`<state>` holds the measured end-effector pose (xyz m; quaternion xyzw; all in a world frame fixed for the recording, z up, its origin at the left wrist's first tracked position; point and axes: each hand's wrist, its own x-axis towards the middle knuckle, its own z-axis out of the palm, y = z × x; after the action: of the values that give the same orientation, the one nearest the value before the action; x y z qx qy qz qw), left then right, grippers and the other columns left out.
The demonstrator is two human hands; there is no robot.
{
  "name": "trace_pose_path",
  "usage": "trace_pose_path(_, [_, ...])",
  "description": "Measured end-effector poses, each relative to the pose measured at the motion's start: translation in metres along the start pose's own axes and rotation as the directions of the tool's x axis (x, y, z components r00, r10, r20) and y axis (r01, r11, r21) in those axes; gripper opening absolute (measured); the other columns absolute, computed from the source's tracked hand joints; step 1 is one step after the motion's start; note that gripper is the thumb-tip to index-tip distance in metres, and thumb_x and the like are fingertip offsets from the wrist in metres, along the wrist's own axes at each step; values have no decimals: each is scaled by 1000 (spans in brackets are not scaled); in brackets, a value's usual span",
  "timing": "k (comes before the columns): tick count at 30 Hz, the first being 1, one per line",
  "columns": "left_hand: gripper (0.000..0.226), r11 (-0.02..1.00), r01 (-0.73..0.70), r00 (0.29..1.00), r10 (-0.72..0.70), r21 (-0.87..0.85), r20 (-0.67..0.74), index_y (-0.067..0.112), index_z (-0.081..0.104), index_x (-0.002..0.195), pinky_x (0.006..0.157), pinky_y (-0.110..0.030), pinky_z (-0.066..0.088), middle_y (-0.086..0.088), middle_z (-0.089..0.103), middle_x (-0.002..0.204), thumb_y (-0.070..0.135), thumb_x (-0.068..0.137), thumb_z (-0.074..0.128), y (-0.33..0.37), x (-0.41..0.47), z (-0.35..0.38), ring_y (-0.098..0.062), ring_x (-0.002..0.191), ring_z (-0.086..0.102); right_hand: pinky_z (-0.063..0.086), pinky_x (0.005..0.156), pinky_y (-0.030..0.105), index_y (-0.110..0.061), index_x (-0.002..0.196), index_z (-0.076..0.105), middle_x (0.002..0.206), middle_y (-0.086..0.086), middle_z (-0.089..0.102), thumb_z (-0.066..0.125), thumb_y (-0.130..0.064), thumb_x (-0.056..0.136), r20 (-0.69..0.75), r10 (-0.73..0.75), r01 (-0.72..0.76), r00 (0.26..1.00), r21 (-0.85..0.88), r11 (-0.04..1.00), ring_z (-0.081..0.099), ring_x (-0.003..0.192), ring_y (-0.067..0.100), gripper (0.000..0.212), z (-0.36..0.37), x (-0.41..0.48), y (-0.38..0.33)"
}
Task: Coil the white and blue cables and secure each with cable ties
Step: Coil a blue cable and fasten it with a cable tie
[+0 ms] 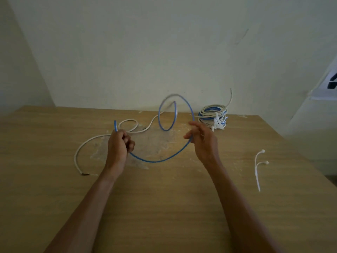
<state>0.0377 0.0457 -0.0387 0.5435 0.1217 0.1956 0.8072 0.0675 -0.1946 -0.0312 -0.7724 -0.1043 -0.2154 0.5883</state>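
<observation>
Wooden table (pixel 164 207) holds everything: left of the tied bundle (pixel 213 115), the left hand (pixel 118 145) grips 1 end of the blue cable (pixel 156 160) as anchor, the right hand (pixel 202 141) pinches it, probably to shape a loop, and the white cable (pixel 85 143) lies further left.

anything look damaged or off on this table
Yes. The table has a pale, scuffed patch in the middle, under the blue cable, as if the finish is worn off. The white cable ends at front left in a dark tip, possibly stripped; too blurred to tell.
</observation>
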Motion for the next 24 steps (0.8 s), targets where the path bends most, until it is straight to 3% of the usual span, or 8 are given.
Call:
trace_pose_path(3, [35,989,23,996,-11,-143,86,10,63,92,55,-24,50,5,51,60,14,109,33,2,-1,-6,-8,50,54,55,89,33,-15,124,68,97,0,78,54,-2,93,236,-22,106,972,-349,931,72,96,15,36,-1,-5,2])
trace_pose_path(5, [32,994,40,982,-20,-103,187,10,64,100,41,-18,38,7,37,54,22,109,36,3,-5,-8,-5,41,37,55,87,37,-17,118,72,97,2,78,63,-2,88,275,-10,134,961,-437,889,73,95,19,35,0,-7,2])
trace_pose_path(8, [37,994,99,953,-107,43,284,16,57,84,35,-16,12,11,21,51,36,107,38,3,-6,-8,-2,36,17,53,86,41,-24,110,75,95,2,77,65,-11,90,275,-40,193,961,-558,807,71,94,22,25,0,-5,-2])
trace_pose_path(14, [35,982,103,869,-165,157,466,13,49,74,47,-21,31,7,28,56,32,104,44,3,-16,-6,-7,46,30,52,90,34,-19,119,72,96,-1,77,49,-10,98,324,82,61,942,-407,912,70,95,18,33,-1,-8,-10])
trace_pose_path(16, [28,971,160,784,-235,179,574,11,51,81,49,-24,33,6,27,56,32,99,48,5,-23,-7,-8,45,31,48,84,30,-21,115,70,92,-5,74,62,-21,95,189,109,-19,976,-426,904,68,90,15,21,-6,-4,-5])
trace_pose_path(20, [23,921,327,560,-371,214,741,11,54,92,47,-27,18,8,21,55,26,105,42,11,-27,-11,-5,42,21,46,87,30,-10,133,59,101,-5,77,68,-13,90,33,161,-139,986,-348,927,67,92,16,45,-14,2,3])
trace_pose_path(22, [21,910,359,521,-379,206,765,13,54,90,47,-26,22,8,23,54,26,102,44,12,-27,-11,-6,42,23,55,72,36,-15,113,68,84,-5,75,64,-8,91,-66,117,-126,991,-146,981,67,66,11,24,-14,5,2])
trace_pose_path(24, [22,915,342,569,-384,215,727,13,52,85,50,-26,35,5,27,55,24,103,44,11,-30,-7,-9,44,28,59,66,38,-18,96,69,78,3,72,58,0,92,-153,73,-74,985,2,997,68,60,13,22,-14,6,-2])
